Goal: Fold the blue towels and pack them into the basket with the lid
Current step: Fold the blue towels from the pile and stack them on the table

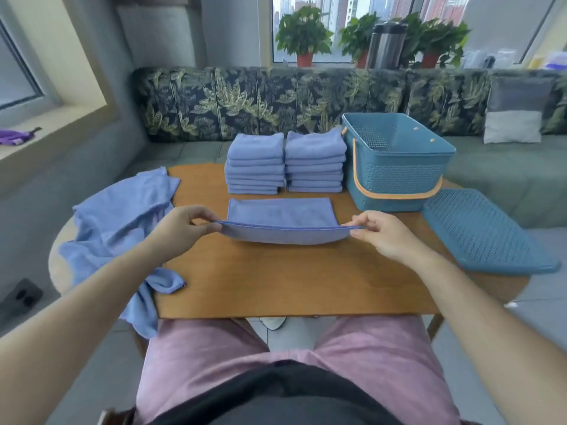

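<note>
A loose heap of unfolded towels (122, 228) hangs over the counter's (276, 280) left edge, so there's folding left. The left hand (181, 231) pinches the near-left corner of the towel being folded (280, 220), which lies at the counter's middle with its near edge lifted; the right hand (383, 233) pinches the opposite corner. Behind it stand two neat stacks of folded towels (285, 164), most of the folding seemingly done. Right of them the basket (395, 167) looks empty, its lid (484, 234) lying off beside it, so packing hasn't begun.
</note>
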Tool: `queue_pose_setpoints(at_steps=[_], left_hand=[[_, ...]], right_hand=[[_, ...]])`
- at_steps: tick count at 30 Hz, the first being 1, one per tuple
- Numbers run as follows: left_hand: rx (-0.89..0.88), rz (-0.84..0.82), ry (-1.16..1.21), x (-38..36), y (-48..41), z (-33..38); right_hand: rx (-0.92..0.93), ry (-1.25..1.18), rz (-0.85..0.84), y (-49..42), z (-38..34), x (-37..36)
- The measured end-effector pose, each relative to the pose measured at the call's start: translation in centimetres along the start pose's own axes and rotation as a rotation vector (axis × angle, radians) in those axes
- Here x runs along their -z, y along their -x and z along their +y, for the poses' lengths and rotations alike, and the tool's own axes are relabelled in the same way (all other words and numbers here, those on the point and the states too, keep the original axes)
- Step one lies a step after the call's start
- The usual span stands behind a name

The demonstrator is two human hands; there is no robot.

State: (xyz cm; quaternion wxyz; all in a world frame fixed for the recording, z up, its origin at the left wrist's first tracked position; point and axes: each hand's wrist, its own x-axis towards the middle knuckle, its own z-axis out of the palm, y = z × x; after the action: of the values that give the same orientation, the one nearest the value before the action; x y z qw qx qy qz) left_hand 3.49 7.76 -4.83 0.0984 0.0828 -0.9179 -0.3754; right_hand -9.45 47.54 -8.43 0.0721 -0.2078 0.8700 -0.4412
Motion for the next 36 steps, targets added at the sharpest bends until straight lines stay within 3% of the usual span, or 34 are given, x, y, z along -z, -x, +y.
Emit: queue_pose_setpoints(at_steps=[4, 9, 14, 24, 32, 36], left_hand=[[0.099, -0.115, 0.079, -2.5, 2.1, -3.1], [0.089, -0.14, 0.136, -2.0, 2.9, -2.9], [0.105, -0.045, 0.17, -1.7, 1.2, -2.7], [0.211, 0.117, 0.125, -6.1, -9.8, -4.4], [0.215, 0.124, -0.129, -9.2, -12.8, -6.8], [0.092, 0.311, -0.447, -10.0, -11.2, -4.8]], right_hand=[[-0.118, -0.108, -0.028, 2.7, 2.0, -2.6], [-0.129, -0.207, -0.073, 3.6, 1.5, -2.1], [-0.107, -0.2, 0.019, 1.7, 0.3, -1.6], [-0.156, 0.067, 0.217, -8.5, 1.4, -3.4], [-0.307, 0.257, 0.275, -11.6, 3.5, -6.2], [-0.26, 0.565, 0.371, -10.5, 1.3, -7.6]])
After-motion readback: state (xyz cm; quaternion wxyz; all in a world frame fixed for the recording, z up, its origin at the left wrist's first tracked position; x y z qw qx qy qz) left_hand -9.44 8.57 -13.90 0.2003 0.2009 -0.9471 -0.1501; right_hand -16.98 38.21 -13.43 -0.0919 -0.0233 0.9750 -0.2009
